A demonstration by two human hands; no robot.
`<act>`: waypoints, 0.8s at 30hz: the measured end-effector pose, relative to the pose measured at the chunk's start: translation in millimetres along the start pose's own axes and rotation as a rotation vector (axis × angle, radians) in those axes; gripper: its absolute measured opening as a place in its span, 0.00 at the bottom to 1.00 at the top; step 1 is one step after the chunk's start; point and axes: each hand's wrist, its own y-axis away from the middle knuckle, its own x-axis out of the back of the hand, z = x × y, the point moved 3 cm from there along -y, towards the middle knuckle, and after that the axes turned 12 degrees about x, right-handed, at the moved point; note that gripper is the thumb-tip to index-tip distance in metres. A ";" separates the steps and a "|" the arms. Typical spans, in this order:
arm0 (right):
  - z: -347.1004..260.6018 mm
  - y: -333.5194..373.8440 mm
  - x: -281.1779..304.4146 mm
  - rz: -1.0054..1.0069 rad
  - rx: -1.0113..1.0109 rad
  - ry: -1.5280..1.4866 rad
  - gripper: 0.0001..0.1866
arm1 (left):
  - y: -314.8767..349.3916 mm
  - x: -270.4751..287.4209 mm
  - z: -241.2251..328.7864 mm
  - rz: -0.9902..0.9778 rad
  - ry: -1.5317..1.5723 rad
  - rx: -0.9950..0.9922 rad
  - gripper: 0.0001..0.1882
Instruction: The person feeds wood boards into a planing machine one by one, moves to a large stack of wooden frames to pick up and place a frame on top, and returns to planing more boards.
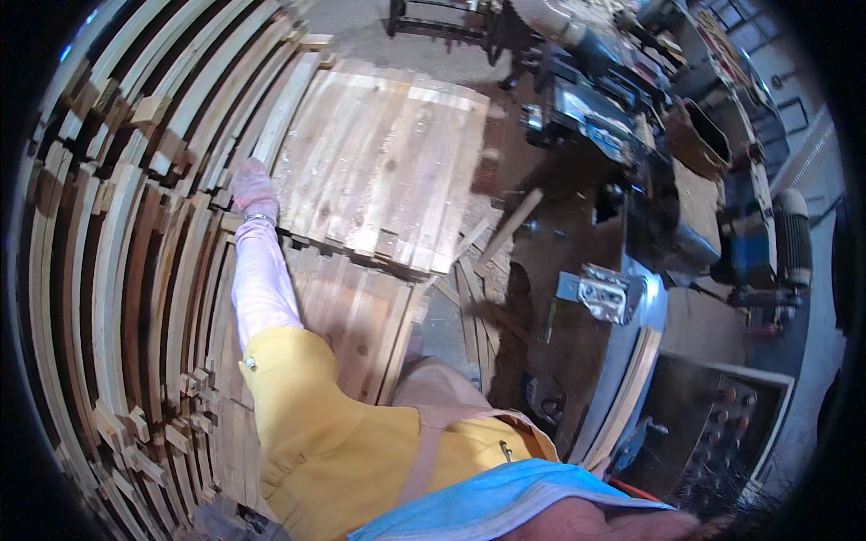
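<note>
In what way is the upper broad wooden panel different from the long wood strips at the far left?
The wooden panel is broad, whereas the wood strips are each long and narrow. Boards in the wooden panel sit close together; dark gaps separate many of the wood strips. Both show lighter and darker wood tones.

Here's the gloved left hand [253, 187], out at the left edge of the far panel [383, 162]! A second panel [352, 311] sits nearer, strips [110, 270] crowd the left, offcuts [475, 311] lie right, machinery [586, 104] fills far right, a control box [713, 424] near right.
</note>
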 end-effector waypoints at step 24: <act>-72.1 -164.7 -9.0 0.459 0.107 -0.326 0.33 | 1.3 68.2 122.1 -0.363 0.082 0.274 0.18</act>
